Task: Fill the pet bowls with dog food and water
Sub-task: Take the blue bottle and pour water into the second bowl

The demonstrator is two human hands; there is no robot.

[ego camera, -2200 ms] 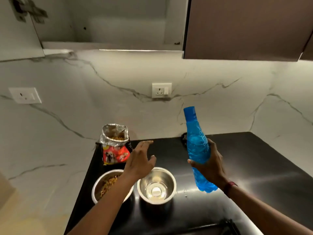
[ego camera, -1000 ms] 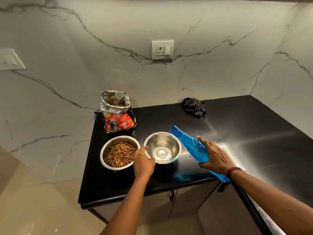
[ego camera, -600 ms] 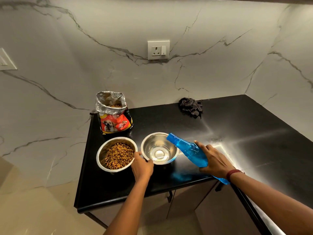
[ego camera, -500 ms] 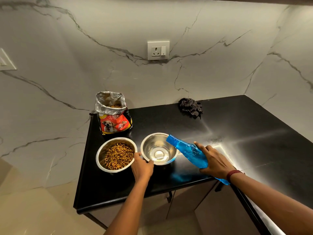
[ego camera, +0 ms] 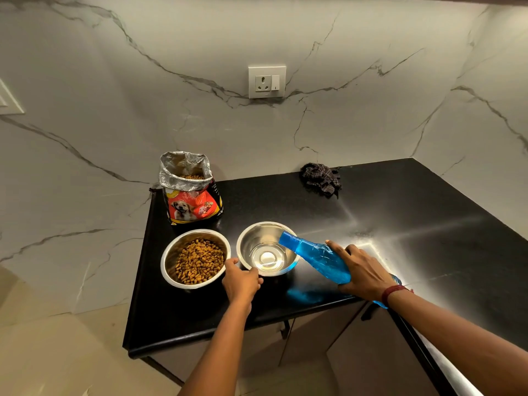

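Steel bowl (ego camera: 254,241) sat just below ctr of frame on the black table (ego camera: 400,224), upright, inside shiny w/ a bright glare spot at the btm; couldn't tell if any water was in it. Blue bottle (ego camera: 317,257) was tipped steeply, neck end over the bowl's right rim, body running down-right toward the table edge; couldn't tell whether the cap was on. Right hand (ego camera: 363,270) was wrapped around the bottle's lower body, fingers curled over the top, red band (ego camera: 393,291) on that wrist. Left hand (ego camera: 241,281) gripped the steel bowl's near-left rim, thumb on the left side & a fingertip curled on the rim in front. Food bowl (ego camera: 173,252), same steel type, stood just left of it, the two rims nearly touching, holding a heap of brown kibble (ego camera: 200,261). Behind the food bowl, near the table's back-left corner, the dog food bag (ego camera: 191,195) stood upright, foil top rolled open, kibble visible inside, dog pic on the red front. Dark checked cloth (ego camera: 321,178) lay crumpled at the back of the table by the wall, right of ctr. White socket (ego camera: 267,82) was on the marble wall (ego camera: 114,124), upper ctr.
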